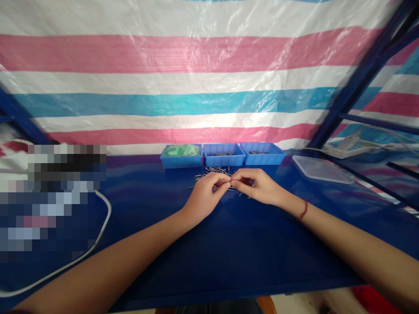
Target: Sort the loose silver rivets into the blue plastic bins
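Both hands meet fingertip to fingertip over a loose pile of thin dark metal pins [216, 169] on the blue table. Thumb and index finger of my left hand [209, 192] are pinched together; what lies between them is too small to name. My right hand [257, 185] pinches in the same way, its fingertips touching those of the left, with the held piece hidden. A few pins lie under and beside the right hand. Just behind the pile stand a blue bin [224, 160] and another blue bin [264, 159], both with thin pins inside.
A third blue bin [181, 162] holds green and clear packets. At the right lies a translucent lid [322, 170], near a blue metal frame [353, 78]. A white cable [106, 218] curves along the left. Striped sheeting [183, 104] hangs behind the table [229, 257].
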### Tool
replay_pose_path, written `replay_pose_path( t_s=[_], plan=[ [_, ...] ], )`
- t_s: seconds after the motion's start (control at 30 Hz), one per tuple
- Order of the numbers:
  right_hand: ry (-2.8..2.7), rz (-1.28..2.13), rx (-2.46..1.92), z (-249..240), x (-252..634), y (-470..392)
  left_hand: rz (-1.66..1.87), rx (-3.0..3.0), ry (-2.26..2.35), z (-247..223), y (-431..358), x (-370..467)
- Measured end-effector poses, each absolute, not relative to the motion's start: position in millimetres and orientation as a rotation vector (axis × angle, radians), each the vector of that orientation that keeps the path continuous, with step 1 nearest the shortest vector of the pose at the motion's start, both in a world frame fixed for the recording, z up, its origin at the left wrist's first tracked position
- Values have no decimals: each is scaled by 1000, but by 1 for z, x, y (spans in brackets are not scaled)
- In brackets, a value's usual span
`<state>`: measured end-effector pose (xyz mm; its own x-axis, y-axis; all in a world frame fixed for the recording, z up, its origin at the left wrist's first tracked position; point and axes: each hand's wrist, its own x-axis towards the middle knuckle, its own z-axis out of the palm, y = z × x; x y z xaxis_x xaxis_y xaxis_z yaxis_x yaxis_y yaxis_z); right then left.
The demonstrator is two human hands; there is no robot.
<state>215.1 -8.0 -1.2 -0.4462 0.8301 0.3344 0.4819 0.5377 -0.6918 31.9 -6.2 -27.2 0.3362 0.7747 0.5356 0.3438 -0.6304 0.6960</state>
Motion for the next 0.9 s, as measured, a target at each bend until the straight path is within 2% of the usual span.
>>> replay_pose_path(
  t_s=[0.3,0.53,0.9],
  plan=[
    [-2001,839,-1052,-5,218,-3,1266,1919,952,-25,-5,31],
    [-2100,666,-1030,-2,214,-7,1271,1955,935,-22,-8,30],
    [-2070,640,-1053,-8,212,-5,1294,1906,957,-24,-6,30]
  ],
)
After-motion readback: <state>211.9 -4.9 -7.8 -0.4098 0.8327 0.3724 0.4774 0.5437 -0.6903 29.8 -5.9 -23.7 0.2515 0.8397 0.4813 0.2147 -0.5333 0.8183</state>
